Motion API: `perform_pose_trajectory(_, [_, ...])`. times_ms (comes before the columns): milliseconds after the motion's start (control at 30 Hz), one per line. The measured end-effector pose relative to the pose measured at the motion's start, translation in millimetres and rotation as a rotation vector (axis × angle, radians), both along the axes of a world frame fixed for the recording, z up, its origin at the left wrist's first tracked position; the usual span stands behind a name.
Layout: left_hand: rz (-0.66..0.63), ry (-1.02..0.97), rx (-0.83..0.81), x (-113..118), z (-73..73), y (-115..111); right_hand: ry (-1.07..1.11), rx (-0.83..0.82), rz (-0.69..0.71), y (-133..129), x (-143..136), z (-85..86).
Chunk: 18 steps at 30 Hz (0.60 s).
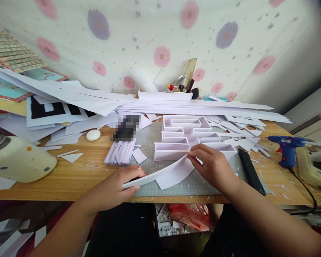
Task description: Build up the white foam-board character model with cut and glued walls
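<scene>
My left hand (128, 180) pinches the near-left end of a long white foam board strip (157, 174), thumb below and fingers above. At the strip's other end, my right hand (211, 162) grips it between thumb and fingertips. The strip bows slightly and is held tilted over the grey cutting mat (147, 189). Beneath it lies a curved white sheet piece (173, 176). Just beyond my right hand stands a white hollow letter-like form (172, 152) with upright walls, partly hidden by that hand.
A black cutter (251, 173) lies right of the mat, and a blue glue gun (287, 148) stands farther right. White offcuts (246, 134) and long strips (203, 109) fill the back. A cream jar (24, 157) lies at left, near a white egg-shaped object (93, 135).
</scene>
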State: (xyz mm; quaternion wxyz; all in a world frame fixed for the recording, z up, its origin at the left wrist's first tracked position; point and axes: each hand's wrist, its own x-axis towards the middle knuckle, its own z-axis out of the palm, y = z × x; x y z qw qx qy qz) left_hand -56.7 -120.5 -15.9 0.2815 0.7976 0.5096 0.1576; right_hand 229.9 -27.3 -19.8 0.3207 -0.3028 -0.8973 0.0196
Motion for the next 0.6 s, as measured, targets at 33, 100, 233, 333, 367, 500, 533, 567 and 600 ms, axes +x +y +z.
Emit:
perform_pose_trajectory(33, [0.01,-0.001,0.001,0,0.3,1,0.0,-0.004,-0.001,0,0,0.3])
perform_pose_trajectory(100, [0.019,-0.005,-0.001,-2,0.9,2,-0.01,-0.012,-0.003,0,-1,0.7])
perform_pose_trajectory(233, [-0.004,-0.026,-0.036,-7,5.4,-1,-0.034,-0.018,-0.011,0,-1,0.4])
perform_pose_trajectory(333, [0.049,-0.055,-0.011,-6,10.7,-8,-0.045,-0.009,-0.019,1,0,-0.9])
perform_pose_trajectory(367, [0.085,-0.051,0.011,-4,11.7,-10,-0.047,-0.006,-0.023,1,0,-1.3])
perform_pose_trajectory(500, [0.201,-0.005,0.103,10,8.8,-16,-0.038,0.0,-0.03,-1,-1,-2.2])
perform_pose_trajectory(533, [0.214,0.0,0.114,13,6.9,-16,-0.03,0.002,-0.028,-1,-1,-2.1])
perform_pose_trajectory(567, [0.224,0.003,0.121,15,4.9,-16,-0.02,0.004,-0.022,-2,-1,-1.7])
perform_pose_trajectory(600, [0.234,0.007,0.125,16,3.0,-16,-0.008,0.006,-0.015,-2,0,-1.0])
